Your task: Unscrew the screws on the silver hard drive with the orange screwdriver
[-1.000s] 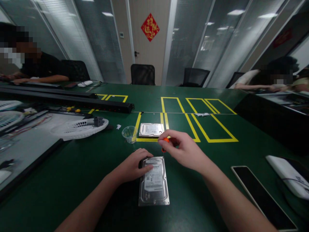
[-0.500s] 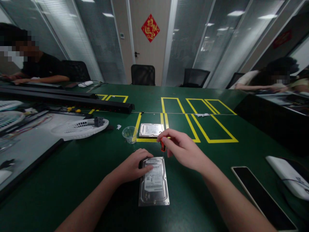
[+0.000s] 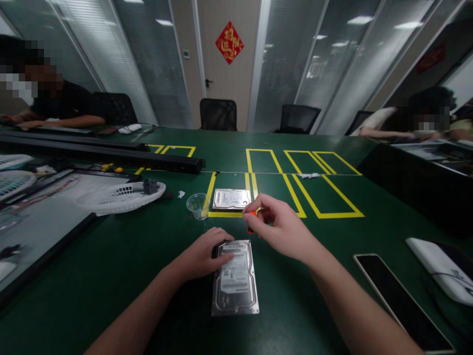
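Note:
A silver hard drive point(image 3: 236, 291) with a white label lies flat on the green table in front of me. My left hand point(image 3: 209, 251) grips its left side near the far end, thumb on top of the label. In my right hand point(image 3: 277, 224) is a small orange-and-black screwdriver point(image 3: 251, 230), pinched between thumb and fingers and held upright. Its thin shaft points down at the drive's far right corner; the tip is too small to make out. Beyond my hands a second hard drive point(image 3: 231, 198) rests inside a yellow taped outline, with a clear plastic cup point(image 3: 198, 206) to its left.
A phone point(image 3: 401, 301) and a white device with a cable point(image 3: 441, 271) lie at right. On the left are a white racket point(image 3: 121, 198), a grey panel point(image 3: 55, 227) and long black bars point(image 3: 148, 157). Two people sit at the far left and far right.
The fingers of my right hand have shifted around the screwdriver's handle, which stays over the same corner. My left hand and the drive have hardly moved.

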`<action>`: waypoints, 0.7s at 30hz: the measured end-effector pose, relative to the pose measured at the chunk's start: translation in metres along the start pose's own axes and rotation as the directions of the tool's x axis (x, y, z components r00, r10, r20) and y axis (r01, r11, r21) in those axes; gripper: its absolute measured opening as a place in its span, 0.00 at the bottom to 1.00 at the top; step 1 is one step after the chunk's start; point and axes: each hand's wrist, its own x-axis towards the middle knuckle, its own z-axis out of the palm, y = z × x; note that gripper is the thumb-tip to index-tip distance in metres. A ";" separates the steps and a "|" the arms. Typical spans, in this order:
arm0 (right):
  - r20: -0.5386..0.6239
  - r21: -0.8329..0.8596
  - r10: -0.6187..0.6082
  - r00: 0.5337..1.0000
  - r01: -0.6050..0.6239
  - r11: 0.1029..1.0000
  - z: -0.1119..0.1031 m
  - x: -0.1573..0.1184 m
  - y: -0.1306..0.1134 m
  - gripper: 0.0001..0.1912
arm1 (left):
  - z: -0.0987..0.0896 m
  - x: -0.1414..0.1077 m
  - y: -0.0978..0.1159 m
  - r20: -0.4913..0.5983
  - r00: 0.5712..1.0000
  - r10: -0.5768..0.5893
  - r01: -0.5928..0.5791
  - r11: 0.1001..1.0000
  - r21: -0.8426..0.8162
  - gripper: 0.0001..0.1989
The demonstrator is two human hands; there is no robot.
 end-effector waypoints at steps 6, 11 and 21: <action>-0.011 -0.004 0.005 1.000 -0.005 1.000 0.000 -0.001 0.001 0.07 | -0.001 0.000 0.001 -0.004 1.000 0.003 -0.003 1.000 -0.007 0.13; -0.005 0.006 0.009 1.000 -0.009 1.000 0.001 -0.001 0.001 0.07 | 0.000 -0.001 0.001 -0.006 1.000 0.001 -0.001 1.000 -0.010 0.14; -0.005 0.012 0.011 1.000 -0.011 1.000 0.002 0.000 0.000 0.07 | 0.000 0.001 0.000 -0.001 1.000 -0.002 0.002 1.000 -0.006 0.14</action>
